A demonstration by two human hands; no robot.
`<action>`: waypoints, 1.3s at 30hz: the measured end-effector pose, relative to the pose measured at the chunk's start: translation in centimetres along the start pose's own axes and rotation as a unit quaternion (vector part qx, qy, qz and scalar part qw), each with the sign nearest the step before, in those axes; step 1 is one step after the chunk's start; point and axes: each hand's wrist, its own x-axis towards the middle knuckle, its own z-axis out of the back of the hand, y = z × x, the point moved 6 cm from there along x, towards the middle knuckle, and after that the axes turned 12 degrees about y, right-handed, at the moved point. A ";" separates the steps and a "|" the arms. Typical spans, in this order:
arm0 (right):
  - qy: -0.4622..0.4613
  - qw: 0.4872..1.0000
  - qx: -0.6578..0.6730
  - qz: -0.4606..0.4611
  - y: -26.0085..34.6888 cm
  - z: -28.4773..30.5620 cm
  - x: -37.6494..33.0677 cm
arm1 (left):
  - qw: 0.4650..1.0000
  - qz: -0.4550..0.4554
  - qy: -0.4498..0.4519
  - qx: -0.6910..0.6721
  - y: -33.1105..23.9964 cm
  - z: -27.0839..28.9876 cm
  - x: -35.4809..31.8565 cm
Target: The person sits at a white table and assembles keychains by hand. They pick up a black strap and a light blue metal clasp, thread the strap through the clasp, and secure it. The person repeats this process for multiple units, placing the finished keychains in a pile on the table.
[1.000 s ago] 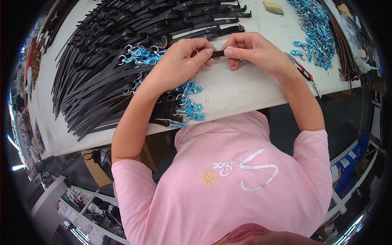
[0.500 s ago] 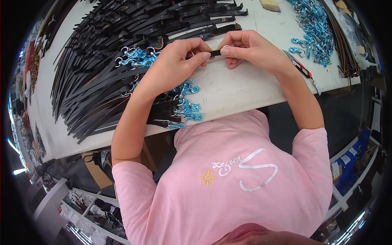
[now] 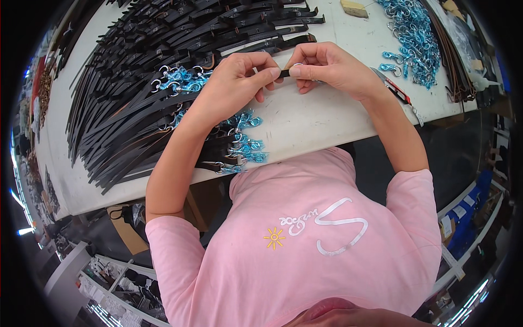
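A short stretch of black strap (image 3: 284, 73) shows between my two hands above the white table. My left hand (image 3: 242, 79) pinches its left end between thumb and fingers. On the other end, my right hand (image 3: 327, 68) is closed with its thumb on top, and a thin metal ring edge shows by the thumb. The rest of the strap is hidden by my hands. Beside and under my left forearm lie black straps (image 3: 122, 131) with metal rings and snap hooks in blue plastic wrap (image 3: 248, 146). Farther back spreads a big pile of black straps (image 3: 180, 41).
A heap of blue-wrapped snap hooks (image 3: 417, 46) lies at the far right, beside a bundle of brown straps (image 3: 455, 62). A red-handled cutting tool (image 3: 400, 94) rests by my right forearm. A wooden block (image 3: 354, 8) sits at the back of the white table (image 3: 305, 122).
My hands have drawn slightly closer together, so less of the black strap shows between them. The whole view has shifted a little.
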 end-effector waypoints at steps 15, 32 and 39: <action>-0.024 1.000 -0.006 -0.002 0.7 -0.2 -0.5 | 0.976 -0.094 -0.089 0.176 -2.1 0.1 -2.1; 0.010 1.000 0.002 -0.019 0.7 -3.2 0.5 | 0.942 -0.143 -0.160 0.260 -2.5 -1.1 -3.3; 0.055 0.998 -0.013 -0.016 0.6 -2.4 0.6 | 0.944 -0.141 -0.146 0.262 -2.6 -0.6 -3.3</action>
